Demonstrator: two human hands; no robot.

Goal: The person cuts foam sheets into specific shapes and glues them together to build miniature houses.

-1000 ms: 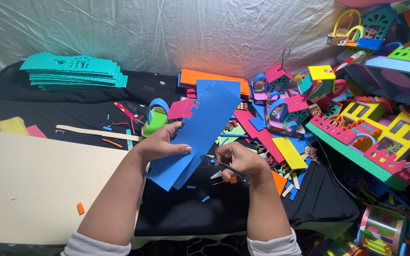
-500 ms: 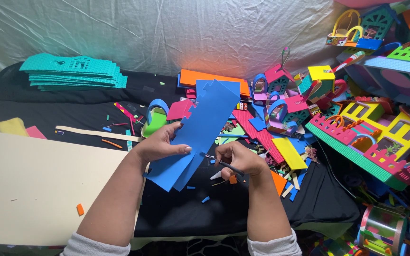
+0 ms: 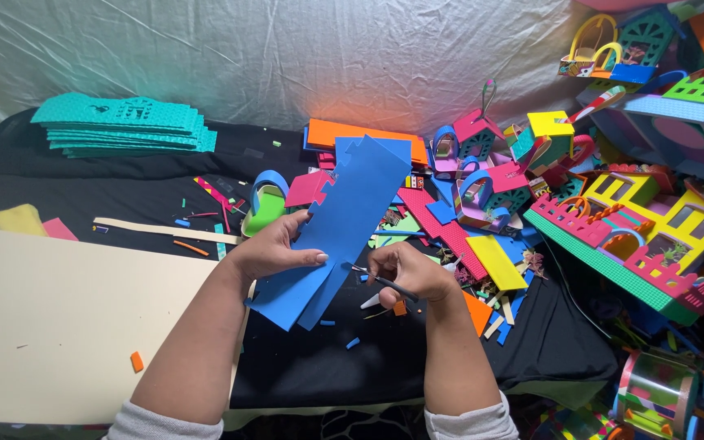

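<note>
Pale crumpled sheeting point(image 3: 303, 57) hangs as backdrop behind a black cloth-covered table point(image 3: 368, 367); far left, a stack of teal perforated foam sheets point(image 3: 124, 126); near left, a large cream flat board point(image 3: 59, 326) carrying one small orange foam scrap point(image 3: 136, 361), with a yellow foam piece point(image 3: 18, 218) just beyond its far edge and a long cream strip point(image 3: 165, 231) lying across the cloth; left hand point(image 3: 275, 248), fingers curled and grasping the left edge of a long blue foam sheet with notched edges point(image 3: 348, 216), thumb laid on its face; sheet tilted, near end over the board's right edge, far end pointing at a flat orange foam sheet point(image 3: 352, 134); green and blue arched foam piece point(image 3: 264, 204) just left of the blue sheet; right hand point(image 3: 413, 273), fingers closed around a thin dark craft tool point(image 3: 380, 281), its tip touching the right edge of the blue sheet; small blue offcuts point(image 3: 352, 342) on the cloth near the hands; right, a heap of coloured foam house parts point(image 3: 490, 171), a yellow rectangle point(image 3: 503, 261) among them; far right, a green, yellow and pink foam house model point(image 3: 637, 236).
</note>
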